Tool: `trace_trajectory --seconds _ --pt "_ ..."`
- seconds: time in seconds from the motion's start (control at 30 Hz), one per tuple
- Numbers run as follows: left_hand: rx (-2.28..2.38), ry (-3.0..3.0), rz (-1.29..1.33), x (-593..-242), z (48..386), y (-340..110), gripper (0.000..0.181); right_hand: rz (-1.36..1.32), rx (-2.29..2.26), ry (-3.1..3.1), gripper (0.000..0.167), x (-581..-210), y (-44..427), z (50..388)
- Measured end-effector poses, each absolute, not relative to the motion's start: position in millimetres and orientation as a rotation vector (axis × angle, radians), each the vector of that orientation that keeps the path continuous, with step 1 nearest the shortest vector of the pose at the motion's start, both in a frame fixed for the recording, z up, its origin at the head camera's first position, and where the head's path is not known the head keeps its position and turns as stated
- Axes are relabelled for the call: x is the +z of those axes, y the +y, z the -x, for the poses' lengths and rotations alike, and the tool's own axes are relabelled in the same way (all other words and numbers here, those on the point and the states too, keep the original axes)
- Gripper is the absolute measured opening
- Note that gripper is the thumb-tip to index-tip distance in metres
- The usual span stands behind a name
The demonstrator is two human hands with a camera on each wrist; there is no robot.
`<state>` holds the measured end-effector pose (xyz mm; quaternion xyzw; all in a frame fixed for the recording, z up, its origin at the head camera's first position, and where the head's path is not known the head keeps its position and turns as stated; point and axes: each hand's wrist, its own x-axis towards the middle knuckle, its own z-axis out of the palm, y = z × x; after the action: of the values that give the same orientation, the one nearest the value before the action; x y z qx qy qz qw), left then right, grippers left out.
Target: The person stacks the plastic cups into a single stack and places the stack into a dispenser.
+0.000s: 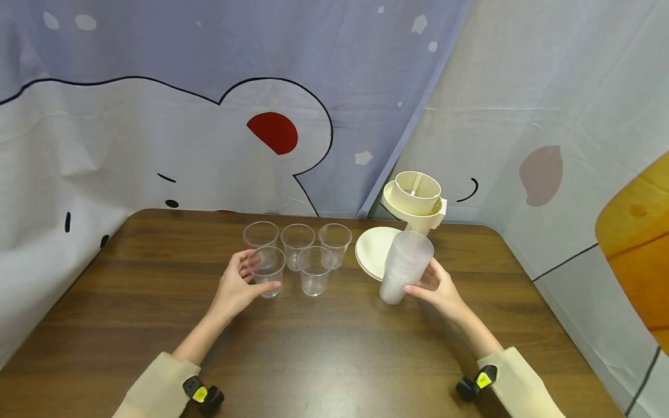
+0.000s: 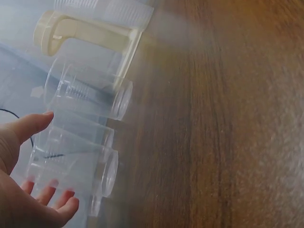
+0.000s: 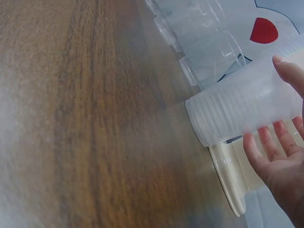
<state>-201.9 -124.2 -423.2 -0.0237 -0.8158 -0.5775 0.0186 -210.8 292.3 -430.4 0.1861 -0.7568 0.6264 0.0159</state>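
Clear plastic cups stand upright in two rows: a back row of three, including the middle cup (image 1: 298, 241), and two in front. My left hand (image 1: 235, 287) is around the front left cup (image 1: 268, 270), thumb and fingers spread apart; in the left wrist view the hand (image 2: 23, 166) is beside that cup (image 2: 71, 166), contact unclear. My right hand (image 1: 436, 290) holds a tall stack of nested cups (image 1: 405, 267), thumb in front, fingers behind. The right wrist view shows the stack (image 3: 237, 104) between the thumb and fingers of this hand (image 3: 289, 175), its base close to the tabletop.
Behind the stack is a cream-coloured stand (image 1: 415, 203) with a ring-shaped top and a round white base (image 1: 373, 249). The brown wooden table (image 1: 313, 360) reaches back to a printed curtain (image 1: 183, 133). Another front cup (image 1: 315, 276) is right of my left hand.
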Motion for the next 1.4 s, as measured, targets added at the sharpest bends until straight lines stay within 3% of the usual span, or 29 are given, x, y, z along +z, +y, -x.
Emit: trace_trajectory --seconds 1.4 --pt "-1.761 -2.506 0.049 -414.7 196.0 -124.2 0.076 -0.542 1.938 -2.391 0.08 -431.3 295.2 212.0"
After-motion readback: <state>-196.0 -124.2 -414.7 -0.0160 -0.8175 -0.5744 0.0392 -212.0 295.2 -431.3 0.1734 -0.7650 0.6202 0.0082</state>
